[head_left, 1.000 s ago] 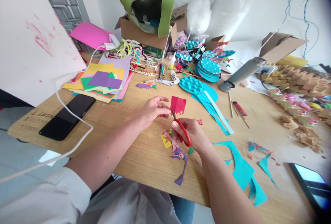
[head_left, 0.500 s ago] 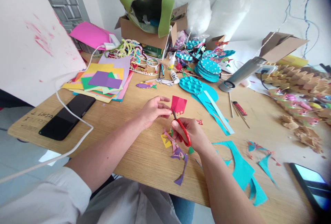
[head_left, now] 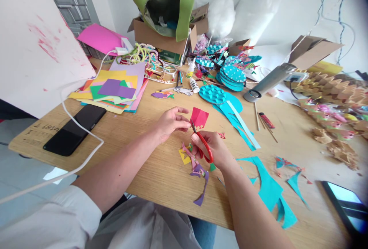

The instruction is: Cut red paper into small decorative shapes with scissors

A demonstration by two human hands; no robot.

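Observation:
My left hand [head_left: 173,123] pinches the left edge of a small piece of red paper [head_left: 199,117] and holds it above the table. The lower edge of the paper is cut in small scallops. In my right hand [head_left: 212,147] is a pair of red-handled scissors [head_left: 205,145], its blades at the paper's lower left, close to my left fingertips. Beneath my hands lie purple paper scraps [head_left: 204,182] and a yellow scrap [head_left: 184,156], with pink strips among them.
Stacked coloured paper [head_left: 115,89] and a black phone [head_left: 75,130] lie left, with a white cable [head_left: 83,120] crossing there. Blue paper offcuts [head_left: 268,187] lie right. Behind are glue bottles [head_left: 194,85], a blue scalloped disc [head_left: 212,94], a metal flask [head_left: 268,82] and a cardboard box [head_left: 161,36].
The red paper has tilted slightly and shifted a little to the right. Both hands stay almost in place, with the scissors still at its lower edge.

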